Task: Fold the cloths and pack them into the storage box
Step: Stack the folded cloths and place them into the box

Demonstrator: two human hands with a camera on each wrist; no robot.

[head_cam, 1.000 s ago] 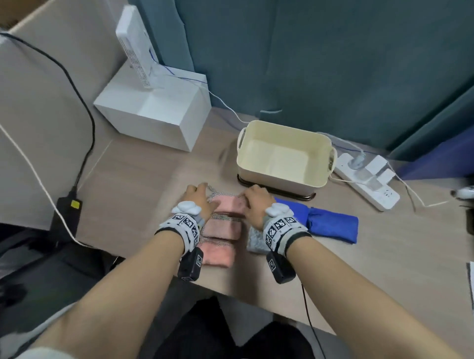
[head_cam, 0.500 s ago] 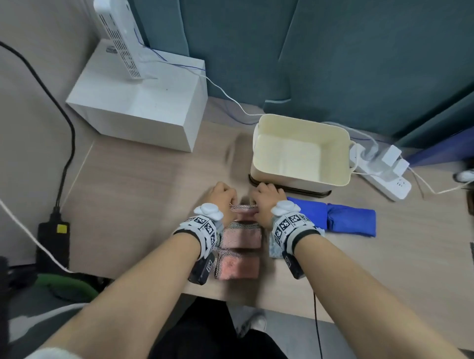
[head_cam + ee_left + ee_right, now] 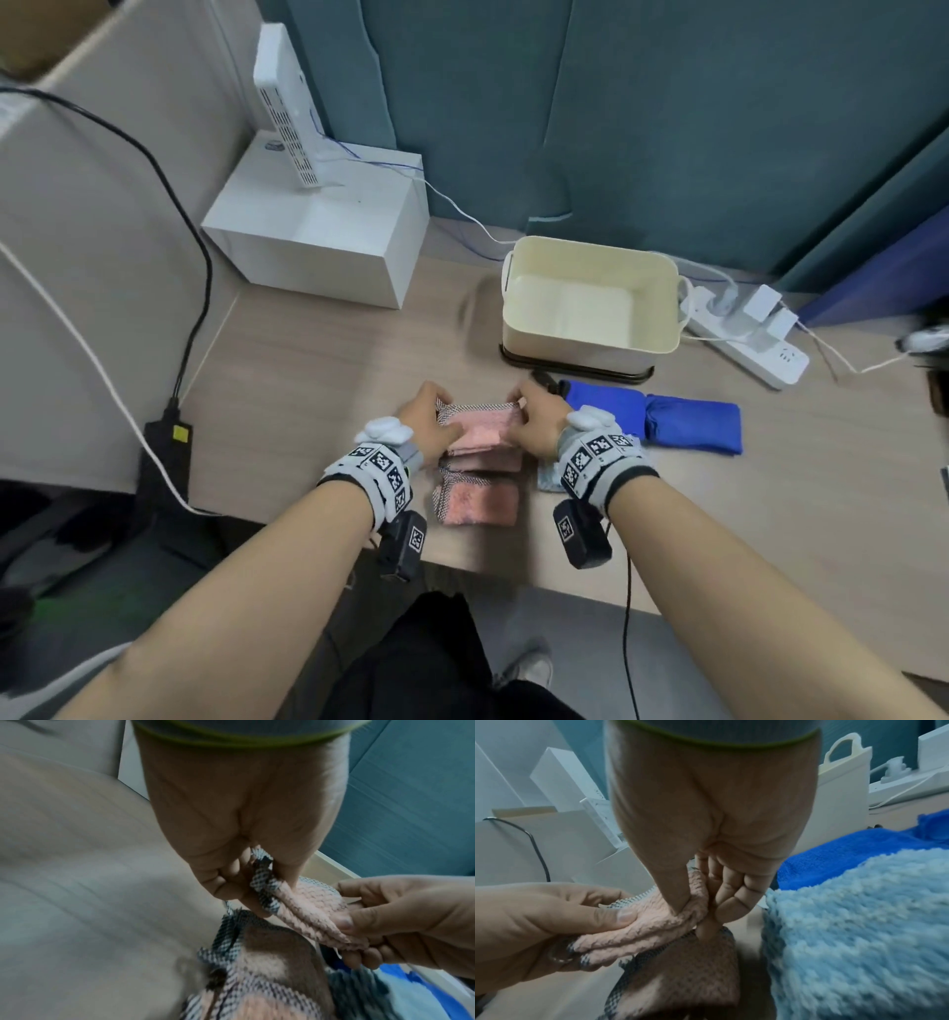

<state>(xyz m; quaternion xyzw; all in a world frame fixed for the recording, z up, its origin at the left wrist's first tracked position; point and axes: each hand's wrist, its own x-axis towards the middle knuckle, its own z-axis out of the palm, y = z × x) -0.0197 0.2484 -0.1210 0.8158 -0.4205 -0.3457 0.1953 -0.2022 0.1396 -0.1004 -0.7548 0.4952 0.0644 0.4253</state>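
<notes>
A folded pink cloth (image 3: 480,422) with a checked edge is lifted a little off the table, held at both ends. My left hand (image 3: 426,421) pinches its left end (image 3: 267,892), and my right hand (image 3: 536,419) pinches its right end (image 3: 693,902). Two more folded pink cloths (image 3: 480,501) lie in a row just below it, near the table's front edge. A light blue fluffy cloth (image 3: 859,923) lies under my right wrist. Two folded dark blue cloths (image 3: 688,424) lie to the right. The cream storage box (image 3: 590,342) stands open and empty just beyond my hands.
A white box (image 3: 318,246) with a white upright device (image 3: 285,103) sits at the back left. A white power strip (image 3: 744,339) with plugs and cables lies right of the storage box. A black adapter (image 3: 164,457) and cables hang off the table's left edge.
The far pink cloth, which lay flat under my hands a second ago, is now raised off the table between both hands. My head view has shifted.
</notes>
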